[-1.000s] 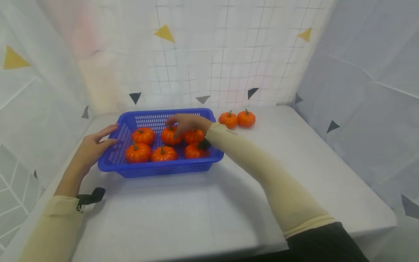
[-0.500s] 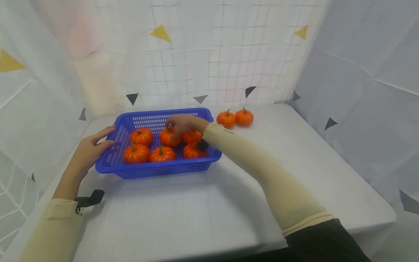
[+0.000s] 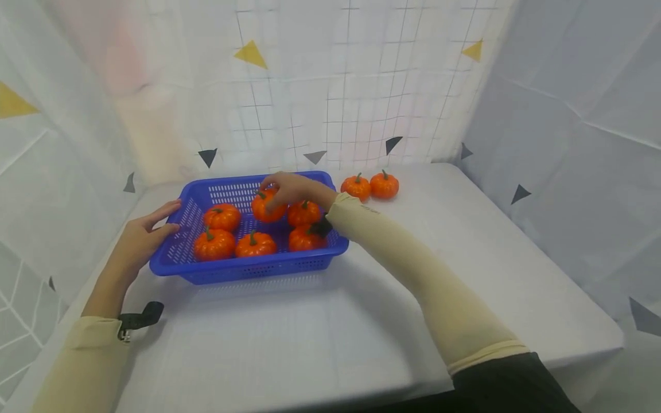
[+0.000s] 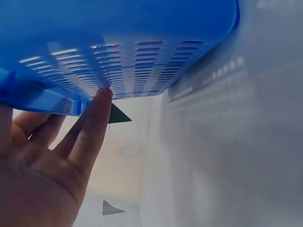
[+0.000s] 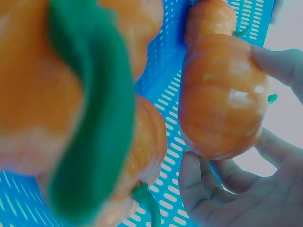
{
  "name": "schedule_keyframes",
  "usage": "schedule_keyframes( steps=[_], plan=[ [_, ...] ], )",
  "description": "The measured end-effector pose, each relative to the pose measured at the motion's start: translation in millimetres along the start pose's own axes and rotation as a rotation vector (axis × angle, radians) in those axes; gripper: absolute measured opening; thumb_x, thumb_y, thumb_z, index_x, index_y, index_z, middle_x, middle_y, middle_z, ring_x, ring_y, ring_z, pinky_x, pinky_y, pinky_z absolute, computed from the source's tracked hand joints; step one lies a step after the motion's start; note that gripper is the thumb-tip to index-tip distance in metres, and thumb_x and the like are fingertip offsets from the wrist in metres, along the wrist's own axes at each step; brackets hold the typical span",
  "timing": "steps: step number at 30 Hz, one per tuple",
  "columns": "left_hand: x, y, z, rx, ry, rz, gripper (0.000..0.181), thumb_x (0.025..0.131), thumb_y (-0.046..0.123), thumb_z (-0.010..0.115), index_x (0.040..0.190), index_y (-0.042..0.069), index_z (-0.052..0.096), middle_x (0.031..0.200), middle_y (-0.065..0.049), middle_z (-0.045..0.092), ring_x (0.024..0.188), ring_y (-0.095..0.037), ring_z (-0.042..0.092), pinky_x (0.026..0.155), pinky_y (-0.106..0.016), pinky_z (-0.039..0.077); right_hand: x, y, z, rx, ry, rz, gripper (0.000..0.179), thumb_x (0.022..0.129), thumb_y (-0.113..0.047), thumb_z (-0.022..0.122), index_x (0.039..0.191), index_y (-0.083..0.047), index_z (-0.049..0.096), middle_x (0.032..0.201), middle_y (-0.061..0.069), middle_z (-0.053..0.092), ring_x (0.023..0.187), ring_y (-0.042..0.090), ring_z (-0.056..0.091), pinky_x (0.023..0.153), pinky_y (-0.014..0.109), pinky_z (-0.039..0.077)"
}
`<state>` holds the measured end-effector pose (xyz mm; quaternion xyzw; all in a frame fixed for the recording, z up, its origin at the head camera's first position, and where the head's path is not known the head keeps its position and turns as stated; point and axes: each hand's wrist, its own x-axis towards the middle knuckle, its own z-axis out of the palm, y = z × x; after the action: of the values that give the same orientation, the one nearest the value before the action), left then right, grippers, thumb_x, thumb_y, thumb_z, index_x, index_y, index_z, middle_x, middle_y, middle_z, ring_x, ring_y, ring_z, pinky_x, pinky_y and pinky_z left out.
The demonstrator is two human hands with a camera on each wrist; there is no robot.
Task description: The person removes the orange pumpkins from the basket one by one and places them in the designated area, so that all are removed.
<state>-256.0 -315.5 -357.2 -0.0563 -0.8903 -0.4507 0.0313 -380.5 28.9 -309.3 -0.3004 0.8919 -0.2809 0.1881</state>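
Note:
In the head view, a blue plastic basket [image 3: 268,265] with slotted walls holds several small orange pumpkins with green stems. My right hand [image 3: 296,188] grips one pumpkin [image 3: 264,212] inside the basket; it looks raised a little above the basket floor. The right wrist view has this pumpkin [image 5: 222,99] between thumb and fingers. At the basket's left end, my left hand [image 3: 136,241] touches the rim with extended fingers. From the left wrist, a fingertip of the left hand [image 4: 52,170] rests against the slotted outer wall of the basket [image 4: 142,23].
Two more pumpkins stand on the white table to the right of the basket, one [image 3: 356,187] close to the other [image 3: 384,185]. White sheets hang behind and on both sides. A green stem [image 5: 94,118] fills the right wrist view's foreground.
My right hand has risen slightly, and the pumpkin in it has lifted and tilted. The left hand keeps its place on the basket. The whole head view has shifted a little.

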Motion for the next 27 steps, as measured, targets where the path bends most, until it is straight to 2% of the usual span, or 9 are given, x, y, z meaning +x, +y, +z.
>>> schedule_keyframes(
  steps=[8, 13, 20, 27],
  plan=[
    [1.9, -0.1, -2.2, 0.005, 0.0, -0.013, 0.062, 0.108, 0.039, 0.057, 0.163, 0.018, 0.037, 0.169, -0.01, 0.026, 0.155, -0.041, 0.017, 0.116, -0.069, 0.023, -15.7, 6, -13, 0.14, 0.09, -0.058, 0.064, 0.085, -0.035, 0.083, 0.144, -0.02, 0.061, 0.142, 0.009, 0.055, 0.125, 0.026, 0.053, 0.102, 0.044, 0.051],
    [3.8, 1.8, -2.7, 0.006, -0.002, -0.022, 0.062, 0.108, 0.038, 0.057, 0.163, 0.018, 0.037, 0.169, -0.01, 0.025, 0.154, -0.041, 0.018, 0.116, -0.069, 0.024, -22.3, 5, -22, 0.151, 0.116, -0.092, 0.062, 0.086, -0.032, 0.082, 0.143, -0.018, 0.062, 0.145, 0.011, 0.055, 0.128, 0.028, 0.052, 0.101, 0.042, 0.052],
    [3.1, 2.8, -2.5, 0.003, 0.001, -0.023, 0.061, 0.108, 0.036, 0.056, 0.162, 0.016, 0.037, 0.169, -0.011, 0.025, 0.154, -0.042, 0.017, 0.116, -0.069, 0.022, -29.1, 0, -31, 0.194, 0.137, -0.072, 0.063, 0.084, -0.035, 0.083, 0.142, -0.022, 0.062, 0.143, 0.008, 0.055, 0.123, 0.025, 0.055, 0.098, 0.042, 0.053],
    [3.2, -1.6, -0.5, -0.011, 0.01, -0.025, 0.062, 0.108, 0.039, 0.056, 0.162, 0.017, 0.037, 0.169, -0.009, 0.025, 0.155, -0.04, 0.016, 0.117, -0.068, 0.022, -43.0, 1, -45, 0.264, 0.147, -0.071, 0.067, 0.083, -0.037, 0.084, 0.145, -0.024, 0.06, 0.143, 0.006, 0.053, 0.124, 0.024, 0.053, 0.101, 0.045, 0.05]
  ],
)
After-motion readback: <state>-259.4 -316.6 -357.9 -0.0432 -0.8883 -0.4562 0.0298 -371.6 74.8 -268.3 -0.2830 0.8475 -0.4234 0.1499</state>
